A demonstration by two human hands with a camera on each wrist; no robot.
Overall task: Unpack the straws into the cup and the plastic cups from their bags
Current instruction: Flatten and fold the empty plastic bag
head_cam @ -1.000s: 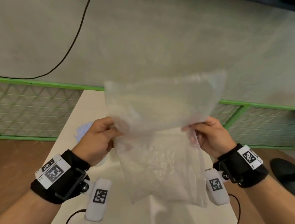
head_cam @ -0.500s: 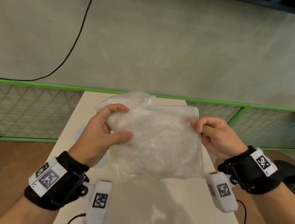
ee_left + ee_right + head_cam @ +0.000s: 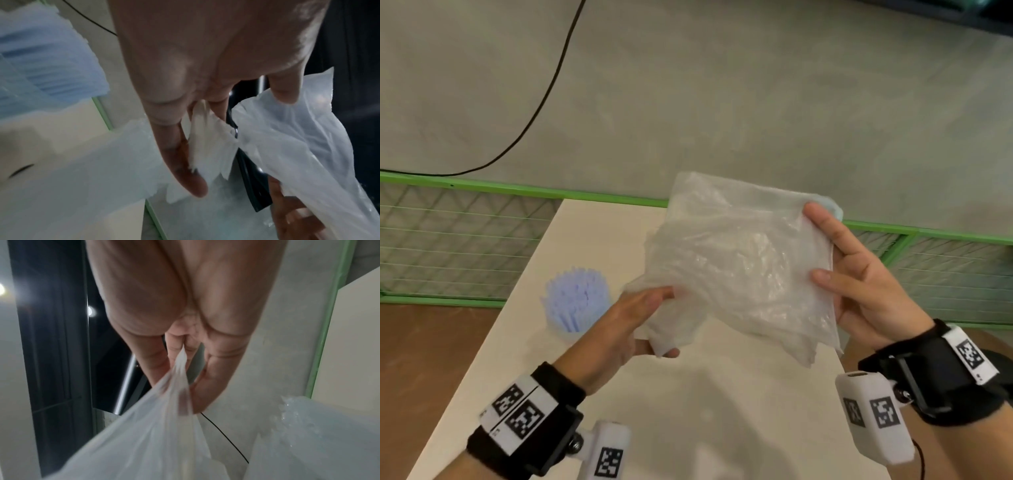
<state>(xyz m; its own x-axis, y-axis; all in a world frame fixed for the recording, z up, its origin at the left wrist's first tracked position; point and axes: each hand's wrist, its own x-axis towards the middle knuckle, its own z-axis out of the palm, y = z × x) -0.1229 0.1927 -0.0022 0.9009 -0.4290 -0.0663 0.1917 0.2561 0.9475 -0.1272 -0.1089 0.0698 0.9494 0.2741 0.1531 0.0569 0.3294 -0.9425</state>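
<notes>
A crumpled clear plastic bag (image 3: 739, 267) hangs between both hands above the beige table (image 3: 688, 411); it looks empty and folded over. My left hand (image 3: 664, 323) pinches its lower left corner between thumb and fingers, and the left wrist view shows the bag (image 3: 287, 146) gathered in that hand (image 3: 236, 142). My right hand (image 3: 822, 243) holds the bag's right edge, thumb in front and fingers behind. In the right wrist view the hand (image 3: 183, 378) pinches a bunched fold of the bag (image 3: 154, 443). A clear cup of pale blue straws (image 3: 575, 301) stands on the table's left side.
A low green mesh fence (image 3: 465, 240) runs behind the table's far edge. A black cable (image 3: 544, 102) lies on the grey floor beyond it. Brown floor borders the table on the left. The straws (image 3: 41, 65) show blurred at the left of the left wrist view.
The bag has been folded smaller and carried to the right, uncovering the cup of straws. My left hand dropped to the bag's lower left corner; my right hand rose along its right edge.
</notes>
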